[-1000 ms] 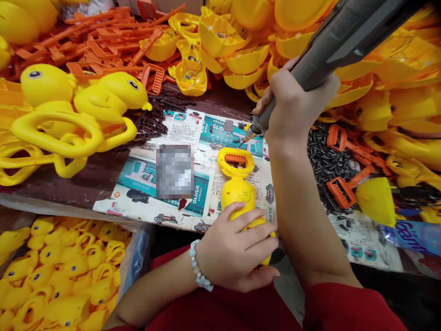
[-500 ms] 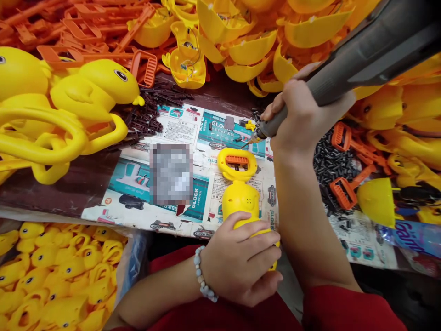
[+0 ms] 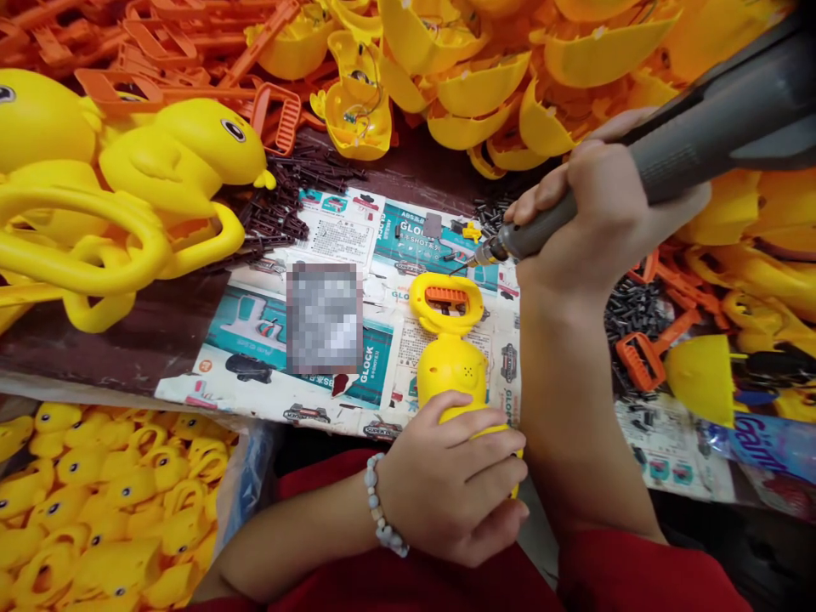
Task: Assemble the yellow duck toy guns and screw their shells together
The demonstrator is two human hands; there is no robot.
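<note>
Driver (image 3: 694, 157) tilted flatter, bit (image 3: 465, 266) near handle rim (image 3: 446, 283).

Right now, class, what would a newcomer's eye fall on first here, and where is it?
Probably the gray electric screwdriver in the right hand, slanting down from the upper right. Then the yellow loop-handled toy near center, partly under the left hand. Yellow duck toys heaped at lower left also draw the eye.

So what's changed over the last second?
The right hand has shifted rightward, and the electric screwdriver it grips now leans flatter. Nothing was taken hold of or let go. The left hand still holds the yellow duck toy, and the bit stays near its handle's far rim.
</note>
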